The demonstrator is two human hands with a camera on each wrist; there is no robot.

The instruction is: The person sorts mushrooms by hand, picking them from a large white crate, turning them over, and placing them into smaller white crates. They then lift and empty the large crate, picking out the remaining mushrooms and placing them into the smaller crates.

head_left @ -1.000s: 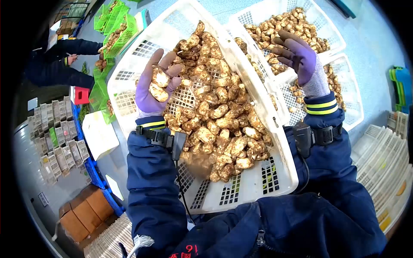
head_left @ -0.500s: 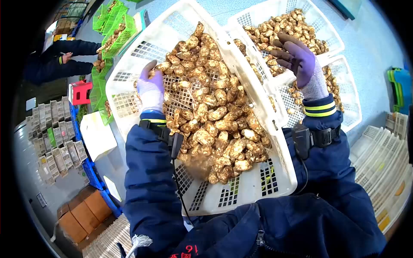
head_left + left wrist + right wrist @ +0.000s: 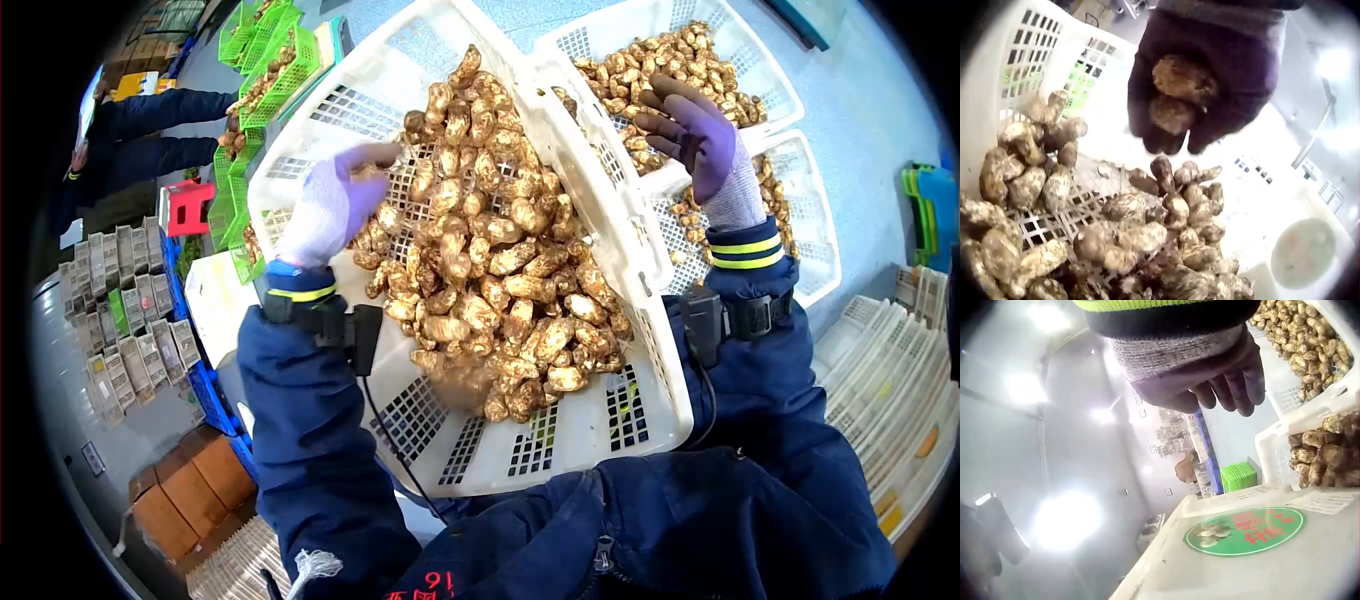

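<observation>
1. Holding two brown mushrooms point(image 3: 1175, 94) in its curled, purple-gloved palm, the left grip point(image 3: 335, 205) hovered over the far left part of a large white crate point(image 3: 560, 445).
2. That crate sat tilted, its near edge against the person's dark blue jacket point(image 3: 640, 530). A pile of mushrooms point(image 3: 490, 280) was heaped through its middle, just right of the left grip.
3. The right grip point(image 3: 695, 135) was released, with fingers spread and holding nothing. It was raised above a far white crate point(image 3: 582, 42) filled with more mushrooms.
4. A second white crate point(image 3: 815, 235) lay just right of the right wrist, with mushrooms scattered in it.
5. Green baskets point(image 3: 270, 50) stood at far left, beside another person's dark sleeves point(image 3: 150, 135).
6. Cardboard boxes point(image 3: 190, 495) sat on the floor at near left.
</observation>
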